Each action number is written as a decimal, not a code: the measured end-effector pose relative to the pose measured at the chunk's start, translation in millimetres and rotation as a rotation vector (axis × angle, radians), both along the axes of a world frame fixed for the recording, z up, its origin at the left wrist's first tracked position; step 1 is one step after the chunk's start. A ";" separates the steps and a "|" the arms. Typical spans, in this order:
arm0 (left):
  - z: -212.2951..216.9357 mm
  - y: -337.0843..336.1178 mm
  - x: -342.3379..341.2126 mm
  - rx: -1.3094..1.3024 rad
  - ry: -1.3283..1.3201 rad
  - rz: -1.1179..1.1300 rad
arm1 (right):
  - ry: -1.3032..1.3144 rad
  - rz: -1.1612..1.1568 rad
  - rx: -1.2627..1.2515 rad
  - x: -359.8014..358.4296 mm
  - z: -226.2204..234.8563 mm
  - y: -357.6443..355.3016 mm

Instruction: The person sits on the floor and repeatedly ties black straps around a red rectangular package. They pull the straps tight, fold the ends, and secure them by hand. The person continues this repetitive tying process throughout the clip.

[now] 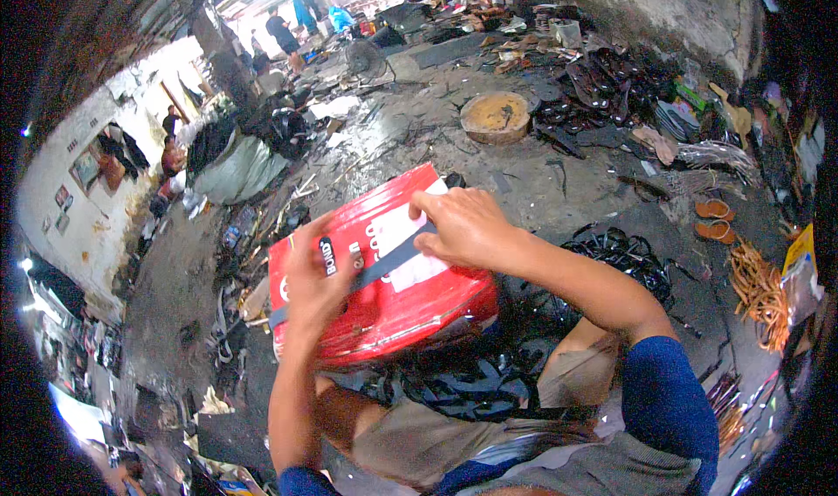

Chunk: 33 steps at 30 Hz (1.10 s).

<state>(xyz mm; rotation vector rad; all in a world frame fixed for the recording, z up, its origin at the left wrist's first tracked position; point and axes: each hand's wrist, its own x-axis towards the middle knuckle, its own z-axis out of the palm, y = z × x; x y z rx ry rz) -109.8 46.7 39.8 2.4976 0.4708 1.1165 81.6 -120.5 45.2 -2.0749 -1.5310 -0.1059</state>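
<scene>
A red, plastic-wrapped box (384, 334) sits in front of my lap. A narrow dark strip (390, 262) lies slantwise across its top, over a white patch (419, 269) at the right. Thumb and fingers of my right hand (467, 225) pinch the strip's upper right end. My left hand (316, 273) is over the left part of the strip, slightly blurred, with thumb and fingers apart. Whether it presses on the strip, I cannot tell. Black strips (463, 391) lie heaped between my legs, partly hidden by the box.
A tangle of shiny black straps (624, 265) is on the floor at right, near brown sandals (716, 221) and a tan strap bundle (758, 295). Ahead stands a round wooden block (496, 116). Dark shoe pieces (602, 86) pile up behind it. A pale sack (240, 171) stands far left.
</scene>
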 end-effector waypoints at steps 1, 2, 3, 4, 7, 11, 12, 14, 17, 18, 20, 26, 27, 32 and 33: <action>0.4 -20.4 25.7 -0.320 0.057 -0.144 | -0.030 -0.013 0.008 4.4 -4.4 1.1; -7.5 -22.5 41.6 -0.397 0.075 -0.224 | -0.057 -0.002 0.030 3.0 -6.3 8.1; -26.3 -15.7 54.0 -0.482 0.095 -0.298 | -0.078 0.016 0.047 -0.3 -10.3 17.4; -38.1 -15.1 60.8 -0.470 0.091 -0.288 | -0.096 0.012 0.033 -1.6 -8.4 18.0; -64.2 -6.6 70.2 -0.487 -0.009 -0.290 | -0.105 -0.027 0.004 -2.2 -2.7 13.5; -55.1 -31.1 69.3 -0.441 -0.068 -0.283 | -0.139 0.099 0.128 15.0 -10.5 -10.7; -54.1 -33.5 69.7 -0.366 -0.062 -0.281 | -0.140 0.104 0.141 17.6 -13.2 -14.2; -37.7 -47.4 69.1 -0.314 0.036 -0.262 | -0.151 0.102 0.162 22.8 -15.1 -23.9; -35.1 -42.5 63.8 -0.265 0.058 -0.253 | -0.152 0.181 0.207 21.5 -16.5 -22.2; -41.3 -38.9 64.5 -0.169 -0.020 -0.259 | -0.175 0.192 0.177 20.8 -16.9 -20.8; -42.9 -34.9 59.3 -0.189 0.022 -0.282 | -0.246 0.226 0.110 17.7 -8.3 -21.8; -35.6 -35.3 58.7 -0.393 0.067 -0.295 | -0.121 0.302 0.109 32.9 -5.1 -15.0; -36.5 -35.9 59.4 -0.421 0.068 -0.287 | -0.092 0.308 0.125 34.9 -9.0 -13.0; -38.6 -32.7 64.0 -0.377 0.043 -0.248 | 0.122 0.076 0.199 27.9 -22.3 -7.4; -38.8 -33.6 65.0 -0.353 0.031 -0.246 | 0.177 0.060 0.257 29.9 -34.4 -4.1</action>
